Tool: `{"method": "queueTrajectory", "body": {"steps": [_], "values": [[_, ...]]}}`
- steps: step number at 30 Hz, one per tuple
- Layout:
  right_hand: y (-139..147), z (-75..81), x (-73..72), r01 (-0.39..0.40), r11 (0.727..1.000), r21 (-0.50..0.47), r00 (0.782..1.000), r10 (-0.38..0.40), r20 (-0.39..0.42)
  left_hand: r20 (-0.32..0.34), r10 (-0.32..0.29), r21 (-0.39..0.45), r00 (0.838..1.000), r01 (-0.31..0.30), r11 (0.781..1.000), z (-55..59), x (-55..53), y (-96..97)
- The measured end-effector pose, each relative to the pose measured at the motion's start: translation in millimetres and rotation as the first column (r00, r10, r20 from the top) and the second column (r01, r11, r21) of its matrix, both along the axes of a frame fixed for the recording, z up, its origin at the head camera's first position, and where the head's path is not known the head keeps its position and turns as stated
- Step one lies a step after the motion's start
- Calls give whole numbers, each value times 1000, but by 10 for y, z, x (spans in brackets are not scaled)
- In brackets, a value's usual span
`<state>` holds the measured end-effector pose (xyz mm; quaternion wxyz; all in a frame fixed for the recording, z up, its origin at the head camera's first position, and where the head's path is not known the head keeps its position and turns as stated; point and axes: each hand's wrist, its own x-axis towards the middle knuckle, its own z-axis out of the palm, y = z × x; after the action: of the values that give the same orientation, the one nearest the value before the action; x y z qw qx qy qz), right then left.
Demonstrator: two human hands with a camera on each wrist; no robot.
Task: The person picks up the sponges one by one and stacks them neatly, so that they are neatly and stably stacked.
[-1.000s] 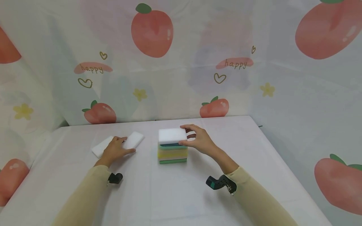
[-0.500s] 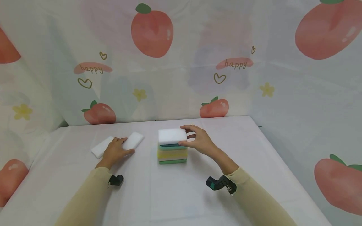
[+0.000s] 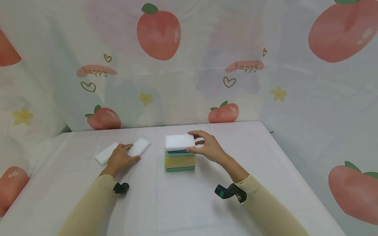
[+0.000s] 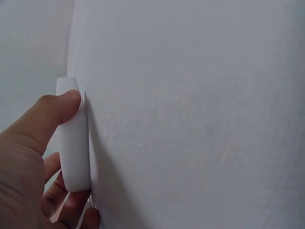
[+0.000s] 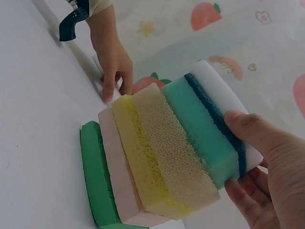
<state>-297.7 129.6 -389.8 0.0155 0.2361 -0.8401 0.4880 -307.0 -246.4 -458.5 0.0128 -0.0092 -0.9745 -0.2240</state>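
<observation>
A stack of sponges [image 3: 180, 160] stands upright in the middle of the table. From the bottom it shows a green layer [image 5: 95, 176], a pale pink one [image 5: 119, 176], a yellow-and-beige sponge [image 5: 167, 152], a teal sponge with a dark blue scouring side [image 5: 200, 129] and a white sponge [image 3: 180, 142] on top. My right hand [image 3: 211, 147] pinches that white sponge at its right end, thumb at the near edge, fingers around the far side. On the left, my left hand [image 3: 119, 159] grips a second white sponge [image 3: 140, 146] between thumb and fingers, low against the table.
A third white sponge [image 3: 106, 153] lies left of my left hand, partly hidden behind it. White cloth covers the table [image 3: 177, 203]. A peach-printed curtain [image 3: 189, 91] rises behind the table's far edge. Each wrist carries a small black camera [image 3: 231, 192].
Barely anything differs. My left hand and forearm have shifted very slightly, while the right hand keeps its hold and the stack stays in place.
</observation>
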Motion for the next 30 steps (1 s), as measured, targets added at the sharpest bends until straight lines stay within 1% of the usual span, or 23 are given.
{"method": "queueTrajectory", "body": {"steps": [16,22,30], "values": [[-3,20,5,2,1000,6,1000,-2,17,-11,0,9,1000,0,1000,14,2,3],[-5,12,-5,-3,1000,11,1000,3,18,-19,-4,19,1000,5,1000,39,-6,2],[-1,7,-20,0,1000,24,1000,-1,29,10,2,38,1000,-2,999,93,-37,-1]]}}
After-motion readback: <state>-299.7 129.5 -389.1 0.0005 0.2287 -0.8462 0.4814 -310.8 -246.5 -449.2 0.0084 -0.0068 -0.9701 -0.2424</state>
